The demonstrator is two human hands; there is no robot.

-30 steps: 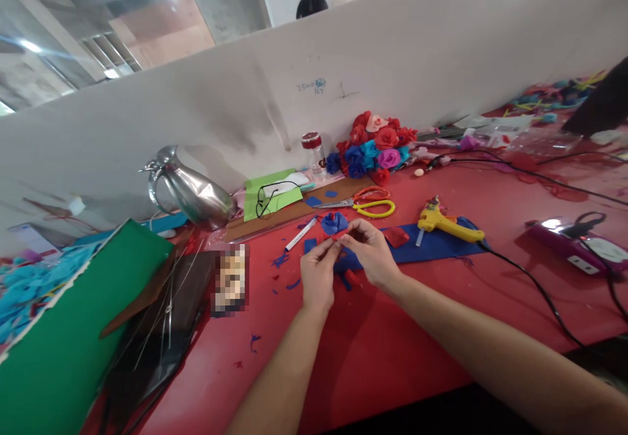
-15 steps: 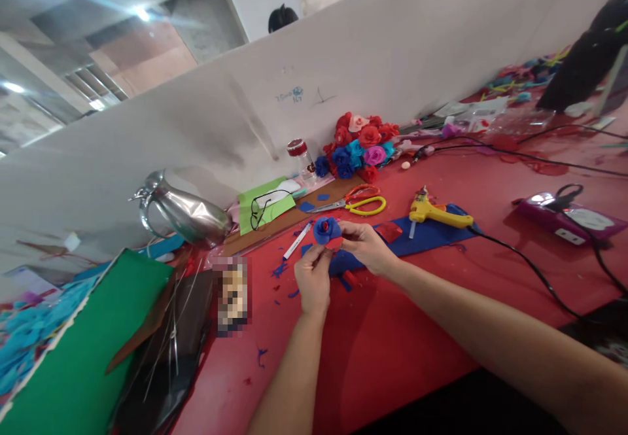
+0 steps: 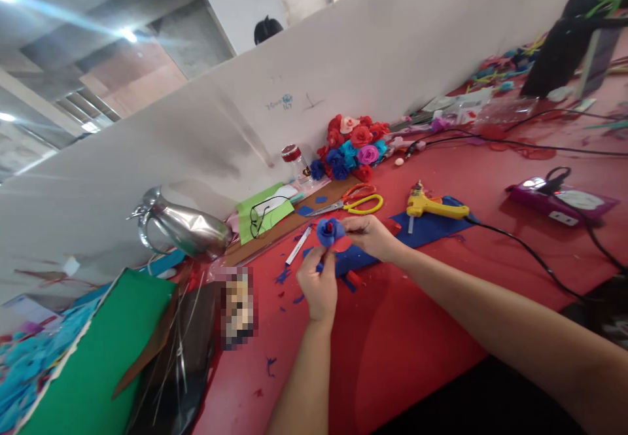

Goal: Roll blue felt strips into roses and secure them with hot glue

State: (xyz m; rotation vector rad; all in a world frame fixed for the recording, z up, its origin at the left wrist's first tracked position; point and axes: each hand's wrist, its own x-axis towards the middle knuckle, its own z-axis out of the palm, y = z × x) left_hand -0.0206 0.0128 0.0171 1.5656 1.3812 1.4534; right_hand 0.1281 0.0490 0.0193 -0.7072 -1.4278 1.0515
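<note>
A small paper flower point(image 3: 330, 231), blue with a red centre, is held up over the red table. My left hand point(image 3: 318, 281) pinches it from below. With closed fingers my right hand point(image 3: 369, 235) grips the flower's right edge, where a red petal shows beneath the blue ones. Behind and under the hands lies a blue sheet point(image 3: 426, 229). The yellow glue gun point(image 3: 436, 208) rests on that sheet, right of my right hand. Scissors point(image 3: 360, 204) with red and yellow handles lie beyond the flower, and a white marker point(image 3: 298, 246) lies left of it.
A bunch of paper roses point(image 3: 360, 137) and a glass jar point(image 3: 297, 163) stand by the wall. The metal jug point(image 3: 189, 226) and a green board point(image 3: 108, 343) are at left. A purple power box point(image 3: 564, 203) with black cables sits at right.
The view has shifted slightly. The flower has turned a little in my fingers, and its blue petal now stands up more on the right side. Both hands keep their hold.
</note>
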